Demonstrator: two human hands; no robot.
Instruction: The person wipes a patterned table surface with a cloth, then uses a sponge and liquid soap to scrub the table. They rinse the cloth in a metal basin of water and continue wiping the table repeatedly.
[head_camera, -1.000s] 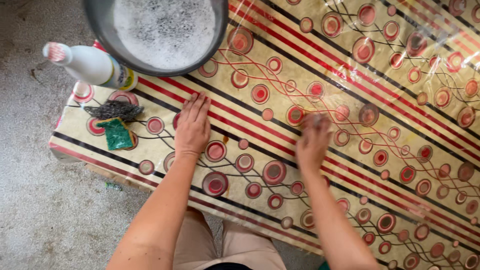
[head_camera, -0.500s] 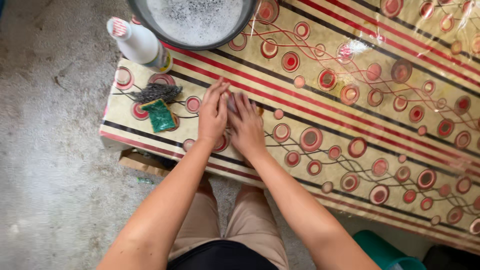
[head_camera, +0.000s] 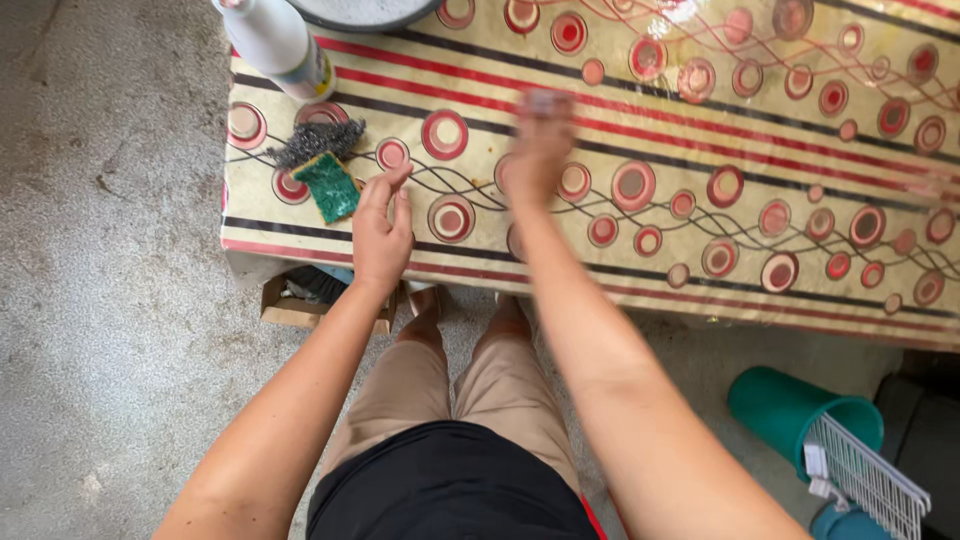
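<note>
left hand (head_camera: 381, 231) lies on the patterned tablecloth (head_camera: 700, 130), fingers loosely spread, gripping nothing — one green sponge (head_camera: 330, 186) sits just beyond its fingertips, touching one grey ball of steel wool (head_camera: 318, 140). right hand (head_camera: 540, 150) is blurred, palm down on the cloth; whether its fingers pinch anything i cannot tell. beyond the left fingers, one white bottle (head_camera: 278, 42) and the rim of one grey basin (head_camera: 360, 12) — its contents are cut off. off by the right elbow, one green bucket (head_camera: 790, 408) beside a white wire rack (head_camera: 868, 478).
</note>
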